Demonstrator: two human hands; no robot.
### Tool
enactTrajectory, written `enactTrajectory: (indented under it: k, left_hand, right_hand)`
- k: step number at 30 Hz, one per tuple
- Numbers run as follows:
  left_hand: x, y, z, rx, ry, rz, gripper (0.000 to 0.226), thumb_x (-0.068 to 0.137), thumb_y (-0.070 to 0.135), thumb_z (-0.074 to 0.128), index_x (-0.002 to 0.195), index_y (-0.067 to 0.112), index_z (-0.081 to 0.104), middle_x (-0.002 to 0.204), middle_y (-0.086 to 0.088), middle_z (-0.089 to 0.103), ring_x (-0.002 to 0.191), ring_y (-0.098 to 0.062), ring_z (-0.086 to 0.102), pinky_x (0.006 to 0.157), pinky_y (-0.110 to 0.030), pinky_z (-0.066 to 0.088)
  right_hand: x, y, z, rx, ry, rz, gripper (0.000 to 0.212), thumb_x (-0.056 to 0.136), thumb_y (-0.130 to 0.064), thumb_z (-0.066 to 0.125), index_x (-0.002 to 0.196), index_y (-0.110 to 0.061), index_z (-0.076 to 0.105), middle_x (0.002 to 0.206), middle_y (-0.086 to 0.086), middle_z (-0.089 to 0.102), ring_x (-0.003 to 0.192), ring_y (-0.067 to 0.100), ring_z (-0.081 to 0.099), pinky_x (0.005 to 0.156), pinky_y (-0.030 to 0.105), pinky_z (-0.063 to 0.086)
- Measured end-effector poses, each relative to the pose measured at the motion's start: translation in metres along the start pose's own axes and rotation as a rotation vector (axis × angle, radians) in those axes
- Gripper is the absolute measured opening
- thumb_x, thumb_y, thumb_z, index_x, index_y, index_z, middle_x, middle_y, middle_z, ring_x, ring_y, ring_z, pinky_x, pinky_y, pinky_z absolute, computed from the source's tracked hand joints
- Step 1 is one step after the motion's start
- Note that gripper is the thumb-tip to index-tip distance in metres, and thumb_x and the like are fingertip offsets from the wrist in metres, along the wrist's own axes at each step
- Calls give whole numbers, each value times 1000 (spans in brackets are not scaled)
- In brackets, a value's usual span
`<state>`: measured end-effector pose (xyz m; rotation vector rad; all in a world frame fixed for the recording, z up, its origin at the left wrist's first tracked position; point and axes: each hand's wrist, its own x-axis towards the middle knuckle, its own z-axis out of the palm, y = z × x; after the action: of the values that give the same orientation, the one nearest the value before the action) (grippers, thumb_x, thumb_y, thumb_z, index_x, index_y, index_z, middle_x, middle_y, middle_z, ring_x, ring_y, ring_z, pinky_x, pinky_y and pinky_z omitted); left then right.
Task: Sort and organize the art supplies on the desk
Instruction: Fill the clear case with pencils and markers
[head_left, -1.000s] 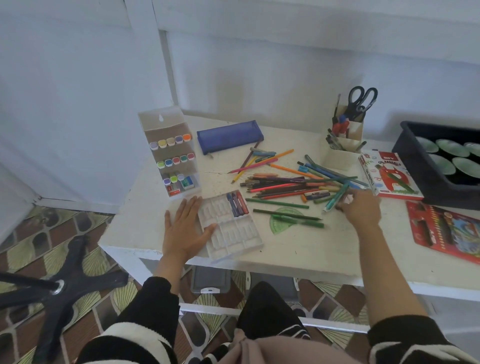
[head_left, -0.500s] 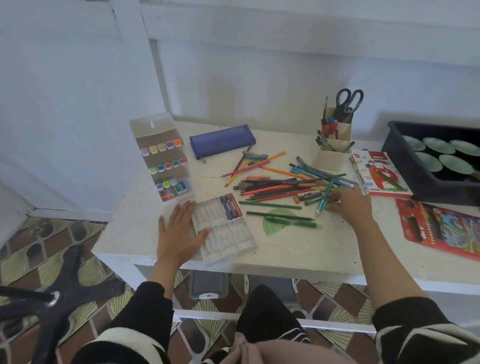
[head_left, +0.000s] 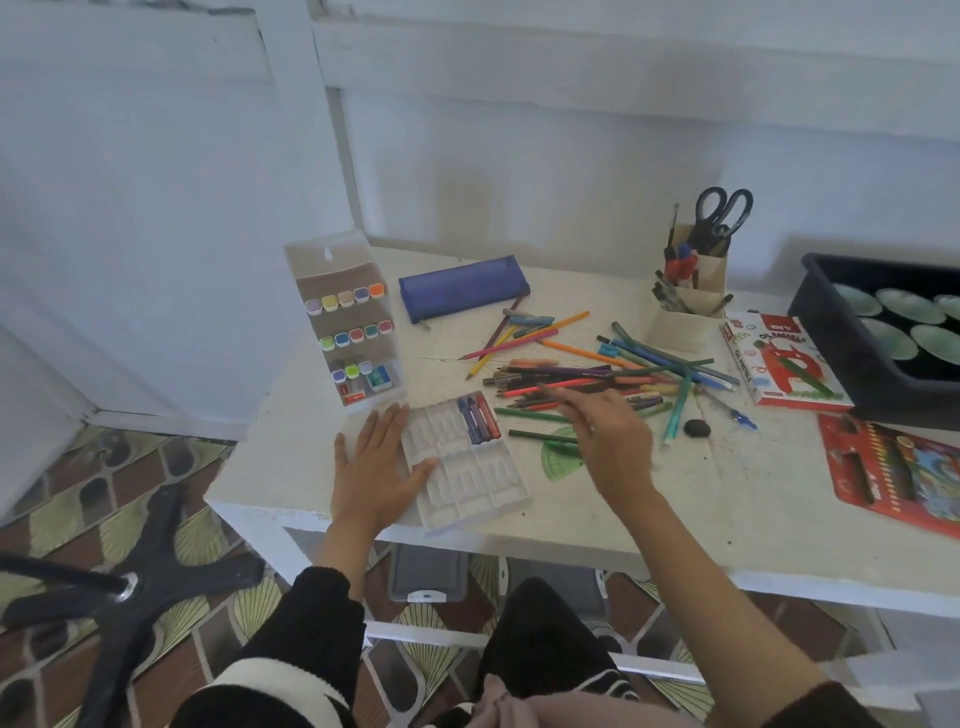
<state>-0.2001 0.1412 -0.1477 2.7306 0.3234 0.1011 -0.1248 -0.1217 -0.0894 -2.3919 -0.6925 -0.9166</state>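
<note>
SORTING UNDER WAY: A person works through art supplies on a white tabletop (head_left: 701, 499), part-way into filling a clear compartment tray (head_left: 467, 486) near the front edge. The left hand (head_left: 371, 467) lies flat with straight fingers, its thumb touching the tray's left rim, apparently steadying it. The right hand (head_left: 615, 441) hovers just right of the tray, above a green protractor (head_left: 561, 460) and the near end of the loose pencils (head_left: 587, 376). It is blurred, with one finger reaching toward the pile, and whether it holds anything cannot be told. A few crayons (head_left: 480, 418) fill the tray's far right compartment; the other compartments look bare. The pencils lie in a crossed heap beyond the right hand, between the tray and a pastel box (head_left: 779, 364). The step in hand appears to be gathering crayons into the tray, with most of the sorting left. The next move likely calls for lifting one piece cleanly from the tangle without dragging its neighbours, then carrying it left to the tray.
</note>
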Motion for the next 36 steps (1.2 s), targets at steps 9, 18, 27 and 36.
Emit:
enactTrajectory:
  k: [9,18,27,36]
  left_hand:
    - [-1,0,-3,22,-22,-7,99,66,81,4,151,32,7,159,13,5,147,-10,-2,117,-48,-6]
    - [0,-1,0,40,-15,-5,97,66,80,3,151,33,6,159,14,4,147,-9,-2,117,-48,-6]
    - [0,-2,0,7,1,17,97,68,80,7,151,30,10,159,11,7,147,-12,1,117,-50,-6]
    - [0,-4,2,-9,15,20,97,69,80,8,151,30,12,159,11,9,147,-13,2,116,-51,-6]
  right_hand:
    - [-2,-62,75,-72,-302,-240,9,76,-17,73,81,-14,68,93,-1,70,81,25,60,50,32,48]
    - [-3,-53,73,-50,-471,-216,29,86,-37,37,83,-21,61,98,-9,67,93,21,59,63,35,48]
    - [11,-7,46,-32,-572,106,26,97,-32,43,116,-26,60,130,-7,52,117,18,46,93,40,38]
    - [15,106,-5,-216,-619,585,8,84,-22,66,92,-22,67,129,5,53,119,30,47,95,55,42]
